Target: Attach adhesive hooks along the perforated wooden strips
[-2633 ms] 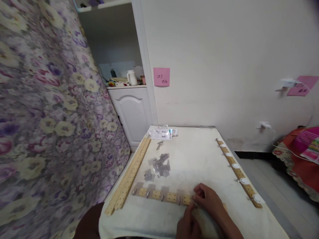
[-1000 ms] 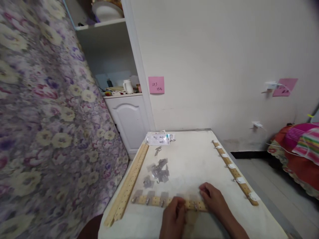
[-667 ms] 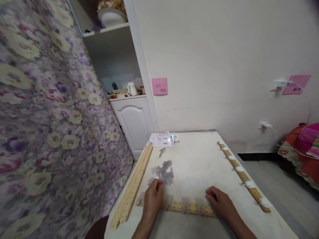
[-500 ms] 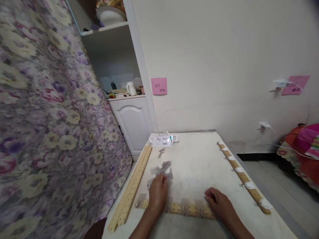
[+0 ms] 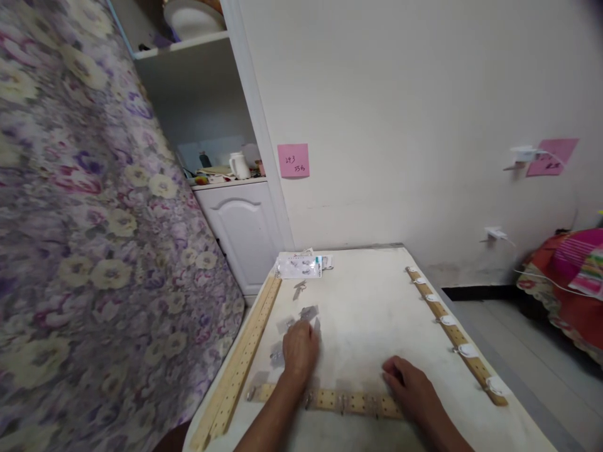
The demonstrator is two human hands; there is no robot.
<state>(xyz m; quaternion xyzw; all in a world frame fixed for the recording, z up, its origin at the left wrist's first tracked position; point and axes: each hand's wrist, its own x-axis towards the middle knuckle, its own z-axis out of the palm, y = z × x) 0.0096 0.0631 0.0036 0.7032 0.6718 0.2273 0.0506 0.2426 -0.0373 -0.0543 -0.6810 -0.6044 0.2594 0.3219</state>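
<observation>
My left hand (image 5: pixel 300 353) is over a loose group of clear plastic squares with small metal hooks (image 5: pixel 309 312); its fingers point away and are mostly hidden behind the back of the hand. Beneath my left forearm, a perforated wooden strip (image 5: pixel 325 397) lies crosswise, with several clear hook pieces (image 5: pixel 343 403) set along it. Near that strip's right end rests my right hand (image 5: pixel 411 384), fingers curled and thumb close to the forefinger. Whatever it may hold is hidden. One more clear hook piece (image 5: pixel 298 289) lies farther back.
Two perforated wooden strips (image 5: pixel 249 351) run along the table's left side. Another strip (image 5: pixel 443 320) on the right carries several white hooks (image 5: pixel 466 350). Printed packaging (image 5: pixel 298 266) lies at the back, against the wall side. A floral curtain (image 5: pixel 103 251) hangs at left.
The view has shifted slightly, moving the scene a little left. My left hand has edged farther forward over the loose clear hooks. My right hand stays by the strip's right end.
</observation>
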